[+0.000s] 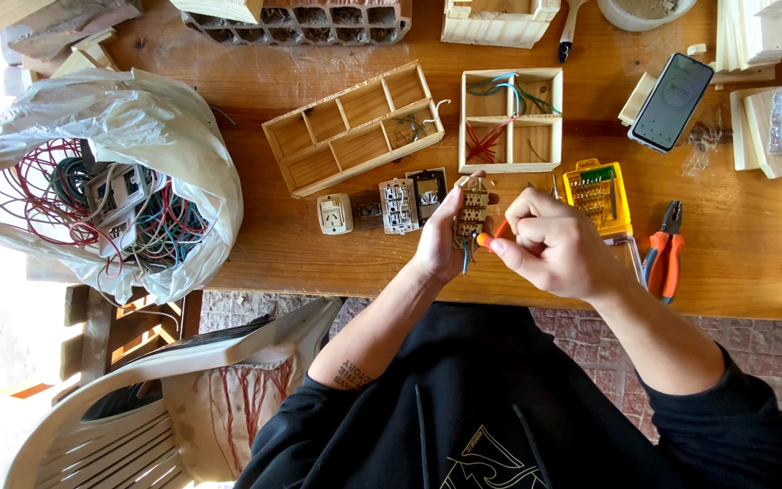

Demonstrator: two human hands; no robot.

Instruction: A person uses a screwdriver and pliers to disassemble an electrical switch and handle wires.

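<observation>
Just right of the frame's centre we hold a small switch module (471,213) in our left hand (441,237), its long axis running up and down the picture, its back side turned toward our right hand (549,243). Our left grip is clamped around the module's left edge, thumb near the top. Our right grip is closed on a small screwdriver with an orange handle (491,235), whose shaft lies nearly level and points left, so the tip meets the module's lower part from the right. The right hand is thus just beside the module, touching it only through the tool. Both sit above the near edge of the wooden desk (273,263). More switch modules (400,205) lie in a row just left of our left hand, and a yellow bit case (597,195) lies just right of our right hand
</observation>
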